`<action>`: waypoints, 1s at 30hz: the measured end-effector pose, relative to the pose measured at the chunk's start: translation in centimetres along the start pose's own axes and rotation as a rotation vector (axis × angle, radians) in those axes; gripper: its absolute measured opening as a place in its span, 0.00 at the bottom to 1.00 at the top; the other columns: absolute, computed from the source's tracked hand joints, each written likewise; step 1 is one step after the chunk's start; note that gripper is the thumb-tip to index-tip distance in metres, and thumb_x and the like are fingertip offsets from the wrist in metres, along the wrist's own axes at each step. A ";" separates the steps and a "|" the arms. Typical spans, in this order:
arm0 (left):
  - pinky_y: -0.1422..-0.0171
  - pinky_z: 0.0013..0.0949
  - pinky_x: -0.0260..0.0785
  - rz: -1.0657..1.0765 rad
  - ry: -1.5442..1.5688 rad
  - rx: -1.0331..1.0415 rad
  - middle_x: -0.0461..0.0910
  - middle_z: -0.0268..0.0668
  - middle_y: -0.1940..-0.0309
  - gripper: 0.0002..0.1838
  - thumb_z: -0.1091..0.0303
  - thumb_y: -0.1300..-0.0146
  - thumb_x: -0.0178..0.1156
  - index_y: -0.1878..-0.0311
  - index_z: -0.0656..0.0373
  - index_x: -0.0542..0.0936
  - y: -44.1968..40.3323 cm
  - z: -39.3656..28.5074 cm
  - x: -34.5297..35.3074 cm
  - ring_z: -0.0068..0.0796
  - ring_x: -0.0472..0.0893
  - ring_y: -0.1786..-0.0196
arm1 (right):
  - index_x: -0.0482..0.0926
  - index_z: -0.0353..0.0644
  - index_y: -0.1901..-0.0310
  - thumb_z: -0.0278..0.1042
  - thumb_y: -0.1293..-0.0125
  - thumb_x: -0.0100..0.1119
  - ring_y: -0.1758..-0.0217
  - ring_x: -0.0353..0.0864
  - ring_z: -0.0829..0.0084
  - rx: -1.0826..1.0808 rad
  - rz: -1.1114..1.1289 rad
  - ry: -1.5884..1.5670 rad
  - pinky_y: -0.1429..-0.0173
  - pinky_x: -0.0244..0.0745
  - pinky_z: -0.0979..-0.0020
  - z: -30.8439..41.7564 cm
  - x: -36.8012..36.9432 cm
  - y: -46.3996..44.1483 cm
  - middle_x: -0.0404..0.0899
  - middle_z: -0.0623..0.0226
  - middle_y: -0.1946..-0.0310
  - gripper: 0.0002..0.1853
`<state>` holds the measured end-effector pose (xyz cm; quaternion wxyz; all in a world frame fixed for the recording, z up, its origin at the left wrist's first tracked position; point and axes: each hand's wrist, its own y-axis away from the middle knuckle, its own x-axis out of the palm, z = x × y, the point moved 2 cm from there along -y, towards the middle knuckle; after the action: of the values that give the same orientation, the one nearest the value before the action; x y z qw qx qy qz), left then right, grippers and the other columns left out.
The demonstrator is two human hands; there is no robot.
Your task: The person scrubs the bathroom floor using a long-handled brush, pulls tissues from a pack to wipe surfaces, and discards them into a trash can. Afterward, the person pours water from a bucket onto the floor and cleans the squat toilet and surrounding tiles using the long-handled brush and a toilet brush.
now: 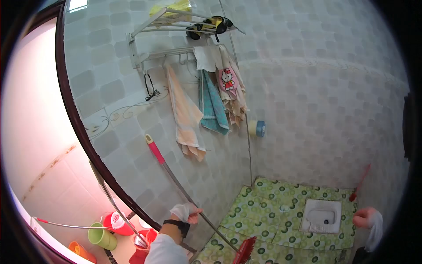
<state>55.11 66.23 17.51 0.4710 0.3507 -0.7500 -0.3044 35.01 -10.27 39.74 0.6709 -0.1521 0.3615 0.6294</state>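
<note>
My left hand (191,213) is closed round the metal pole of a long-handled brush (215,229), low on the pole. The brush has a pink grip at its upper end, near the tiled wall, and a red bristled head (245,251) at the floor. My right hand (364,218) is raised at the right, fingers curled, touching nothing that I can make out. Whether something small is inside it is hidden. Beyond it, a white squat toilet (321,216) is set in the green-patterned floor (263,211).
Towels (185,114) hang from a wall rack (165,53). A small red brush (361,182) leans in the right corner. Left of the dark door frame (83,119) stand a green bucket (102,236), an orange bucket (81,253), red containers (121,223) and more long handles.
</note>
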 end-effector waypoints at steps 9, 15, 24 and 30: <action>0.58 0.27 0.72 -1.180 -1.057 1.430 0.79 0.32 0.68 0.17 0.63 0.37 0.59 0.47 0.59 0.75 25.1 -19.7 31.9 0.21 0.78 0.66 | 0.79 0.38 0.51 0.52 0.45 0.58 0.56 0.81 0.60 -0.447 0.137 0.318 0.51 0.75 0.67 8.2 3.1 -9.8 0.82 0.55 0.60 0.27; 0.68 0.29 0.71 -1.516 -0.995 1.967 0.81 0.36 0.73 0.35 0.50 0.41 0.61 0.36 0.60 0.65 36.6 -32.1 48.5 0.24 0.79 0.74 | 0.76 0.39 0.46 0.55 0.43 0.58 0.50 0.80 0.64 -0.311 0.364 0.123 0.46 0.72 0.69 7.3 2.4 -12.1 0.81 0.57 0.54 0.30; 0.72 0.29 0.71 -2.019 -0.599 1.767 0.81 0.37 0.78 0.29 0.52 0.39 0.59 0.45 0.68 0.69 41.8 -40.5 52.6 0.23 0.78 0.80 | 0.79 0.33 0.52 0.43 0.45 0.64 0.66 0.81 0.78 0.110 0.150 -0.122 0.60 0.75 0.76 -4.6 -2.4 -8.8 0.84 0.64 0.67 0.24; 0.71 0.33 0.71 -2.049 -0.476 1.638 0.81 0.41 0.77 0.19 0.53 0.35 0.54 0.58 0.63 0.77 44.5 -43.9 50.0 0.25 0.79 0.79 | 0.80 0.28 0.59 0.38 0.47 0.62 0.69 0.81 0.77 0.208 0.048 -0.352 0.63 0.74 0.75 -10.3 -2.1 -6.9 0.83 0.63 0.72 0.20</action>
<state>69.37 45.39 93.42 -0.4558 0.8713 -0.1782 -0.0365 38.68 -19.71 32.37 0.7206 0.0393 0.3052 0.6213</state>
